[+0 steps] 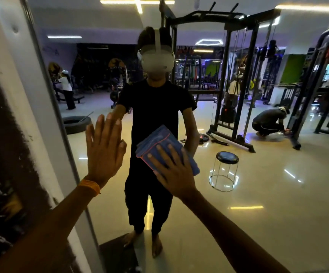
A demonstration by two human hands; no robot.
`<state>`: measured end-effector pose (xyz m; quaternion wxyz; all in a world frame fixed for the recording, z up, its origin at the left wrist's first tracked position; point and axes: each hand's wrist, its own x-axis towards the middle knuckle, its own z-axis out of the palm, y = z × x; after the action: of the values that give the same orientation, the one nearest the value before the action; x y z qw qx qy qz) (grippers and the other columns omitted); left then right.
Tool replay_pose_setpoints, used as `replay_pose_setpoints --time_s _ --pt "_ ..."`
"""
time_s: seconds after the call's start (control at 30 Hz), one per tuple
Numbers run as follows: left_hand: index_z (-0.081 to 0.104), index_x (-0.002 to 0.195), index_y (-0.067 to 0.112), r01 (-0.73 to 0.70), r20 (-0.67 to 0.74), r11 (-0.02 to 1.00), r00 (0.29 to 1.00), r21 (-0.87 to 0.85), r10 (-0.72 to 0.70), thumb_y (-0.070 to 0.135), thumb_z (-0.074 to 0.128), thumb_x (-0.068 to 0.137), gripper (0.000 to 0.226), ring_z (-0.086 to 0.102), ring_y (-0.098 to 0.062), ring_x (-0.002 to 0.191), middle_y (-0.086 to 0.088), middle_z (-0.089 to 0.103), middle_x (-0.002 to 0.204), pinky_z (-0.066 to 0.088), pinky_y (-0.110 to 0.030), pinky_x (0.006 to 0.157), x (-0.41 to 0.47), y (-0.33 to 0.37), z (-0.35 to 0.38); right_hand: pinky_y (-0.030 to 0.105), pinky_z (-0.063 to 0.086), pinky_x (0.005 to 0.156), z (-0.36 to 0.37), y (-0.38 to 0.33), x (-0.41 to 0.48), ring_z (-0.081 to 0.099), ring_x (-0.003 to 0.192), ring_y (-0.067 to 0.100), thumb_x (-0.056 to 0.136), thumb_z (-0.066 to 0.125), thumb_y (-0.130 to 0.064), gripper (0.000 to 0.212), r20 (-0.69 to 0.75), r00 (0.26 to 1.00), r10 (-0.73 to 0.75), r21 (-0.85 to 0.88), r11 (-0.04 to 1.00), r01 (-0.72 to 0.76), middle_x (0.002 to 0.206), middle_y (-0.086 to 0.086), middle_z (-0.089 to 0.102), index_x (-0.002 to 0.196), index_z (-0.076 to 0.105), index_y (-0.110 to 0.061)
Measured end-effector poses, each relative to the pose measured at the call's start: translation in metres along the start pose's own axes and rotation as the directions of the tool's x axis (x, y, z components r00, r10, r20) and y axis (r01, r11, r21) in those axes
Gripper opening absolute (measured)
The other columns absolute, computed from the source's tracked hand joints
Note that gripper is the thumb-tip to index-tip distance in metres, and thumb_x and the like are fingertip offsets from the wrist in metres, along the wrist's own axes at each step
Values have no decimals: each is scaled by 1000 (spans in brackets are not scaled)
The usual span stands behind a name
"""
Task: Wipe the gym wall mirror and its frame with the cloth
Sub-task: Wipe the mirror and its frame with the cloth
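The wall mirror (258,194) fills most of the view, and its pale metal frame (47,91) runs down the left side. My right hand (171,172) presses a folded blue cloth (159,140) with a red edge flat against the glass, fingers straight and spread. My left hand (103,150) lies flat on the glass near the frame, fingers straight; an orange band sits on its wrist. Part of the cloth is hidden under my right palm.
A white and dark painted wall (6,134) lies left of the frame. The glass reflects me, a round black stool (225,170), a cable machine (236,79), a tyre (77,123), a crouching person (268,123) and another person standing far back.
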<state>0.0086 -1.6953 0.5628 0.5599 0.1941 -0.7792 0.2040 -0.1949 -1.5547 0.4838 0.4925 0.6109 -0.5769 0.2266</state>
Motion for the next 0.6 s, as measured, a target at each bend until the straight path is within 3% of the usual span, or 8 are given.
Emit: replay_pose_setpoints --time_s 0.07,0.13,0.27,0.33,0.4,0.47,0.53,0.6 --pt "36 156 0 23 30 999 999 23 -23 29 40 105 59 23 -44 155 -24 28 166 12 -67 124 -9 -12 -4 55 4 127 -5 20 10 3 160 27 103 52 -45 71 -53 999 -15 11 1000 16 174 0 4 164 17 -33" --pt "36 156 -1 20 41 1000 999 17 -20 29 40 104 60 22 -44 155 -24 27 166 11 -67 124 -13 -16 -5 57 5 127 -17 47 32 0 160 28 103 48 -46 71 -136 971 195 35 981 -192 173 0 1 164 15 -31" --pt "30 158 1 4 40 1000 999 24 -5 31 37 104 62 22 -47 154 -25 24 166 11 -69 123 -15 -20 -1 59 8 126 -28 43 73 5 159 31 107 35 -51 60 -281 670 687 219 725 -653 170 11 23 159 34 -21" --pt "28 159 2 5 39 1000 999 23 -6 32 36 105 63 21 -47 154 -25 23 167 12 -69 123 -15 -20 1 59 5 126 -14 6 64 4 160 33 106 39 -50 62 -204 815 542 173 839 -515 172 6 13 161 26 -26" --pt "28 160 3 -11 42 1000 999 19 10 33 36 105 63 20 -46 155 -25 23 167 10 -67 124 -15 -19 0 58 4 126 0 -15 40 3 160 32 104 48 -48 73 -86 984 157 47 987 -154 173 1 1 165 10 -32" --pt "28 160 3 -23 51 1000 998 -1 23 33 36 106 62 19 -45 155 -25 23 167 6 -63 126 -14 -18 -5 57 4 127 2 0 33 3 160 30 104 47 -50 77 -55 998 -6 7 1000 6 174 -1 -2 165 3 -34" --pt "30 159 1 -21 66 999 998 -32 23 34 37 106 62 19 -46 155 -26 24 166 3 -58 128 -13 -20 -11 56 2 127 -10 26 43 0 160 29 104 44 -51 71 -112 981 161 25 987 -159 173 0 1 164 12 -34" --pt "33 157 -1 5 61 999 998 -53 -2 33 37 105 62 19 -47 155 -27 25 166 2 -57 128 -11 -22 -15 54 2 128 -26 54 61 -4 159 28 103 43 -52 66 -216 853 475 26 876 -481 171 9 16 161 31 -23"
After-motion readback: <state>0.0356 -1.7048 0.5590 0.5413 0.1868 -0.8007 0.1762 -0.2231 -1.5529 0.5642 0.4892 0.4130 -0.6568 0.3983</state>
